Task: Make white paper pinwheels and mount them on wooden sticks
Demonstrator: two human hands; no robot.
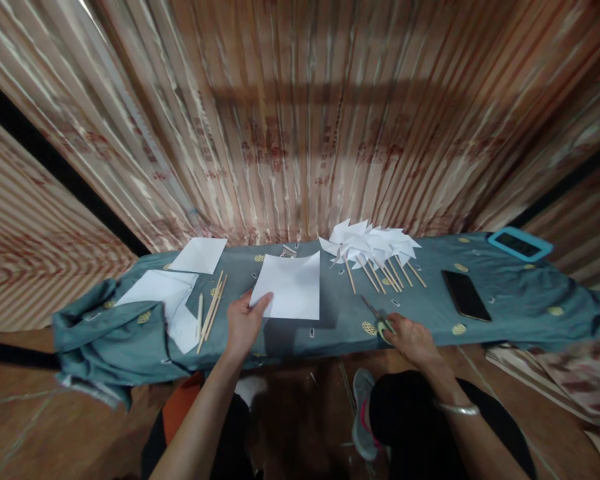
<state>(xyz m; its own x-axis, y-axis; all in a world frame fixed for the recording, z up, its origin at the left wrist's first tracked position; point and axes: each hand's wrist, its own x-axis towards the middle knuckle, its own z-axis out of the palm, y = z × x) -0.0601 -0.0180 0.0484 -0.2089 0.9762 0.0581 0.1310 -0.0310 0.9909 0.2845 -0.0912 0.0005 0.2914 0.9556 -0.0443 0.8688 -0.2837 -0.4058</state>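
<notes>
My left hand [246,320] pinches a white square sheet of paper [293,288] by its left edge, thumb on top, and holds it over the cloth-covered table. In my right hand [413,339] is a pair of scissors [380,320] with green handles, blades pointing up and left, apart from the paper. Beyond the scissors lies a cluster of white paper pinwheels [375,243] on thin wooden sticks. Several loose wooden sticks [211,313] and a whitish pencil-like stick [200,313] rest left of my left hand.
More white sheets [155,287] lie at the left, partly under a fold of the green cloth [115,340], with another sheet [200,255] behind them. A black phone [465,295] and a blue-framed device [520,245] are on the right. A striped curtain [300,133] hangs behind the table.
</notes>
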